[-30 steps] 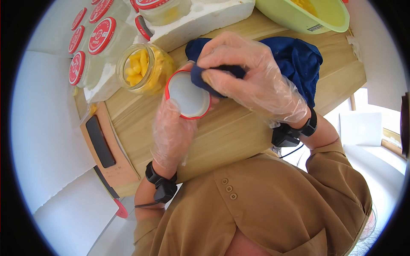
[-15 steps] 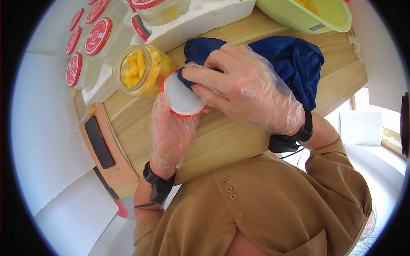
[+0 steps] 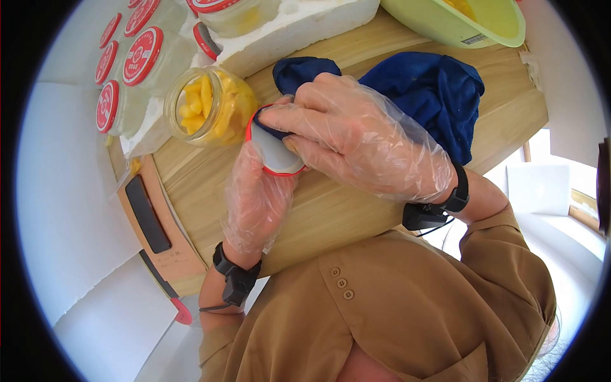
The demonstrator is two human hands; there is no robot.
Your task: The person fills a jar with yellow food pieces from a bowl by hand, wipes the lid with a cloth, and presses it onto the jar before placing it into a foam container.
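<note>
My left hand (image 3: 258,197), in a clear plastic glove, grips a red-rimmed jar lid (image 3: 275,156) by its edge, its pale inner side facing up. My right hand (image 3: 356,134), gloved the same way, is closed on part of a dark blue cloth (image 3: 428,95) and presses it against the inside of the lid. The rest of that cloth lies bunched on the table beyond the right hand. Just left of the lid, an uncapped glass jar (image 3: 210,107) holds yellow pieces that look like fruit.
Several glass jars with red lids (image 3: 142,56) stand at the upper left, by a white foam block (image 3: 299,32). A pale green bowl (image 3: 471,38) with yellow contents sits at the far right. A black phone (image 3: 147,213) lies on a brown folder (image 3: 180,258) at the table's left side.
My right hand has slid the cloth left across the lid's inner face, covering more of it. The lid has tilted slightly in my left hand.
</note>
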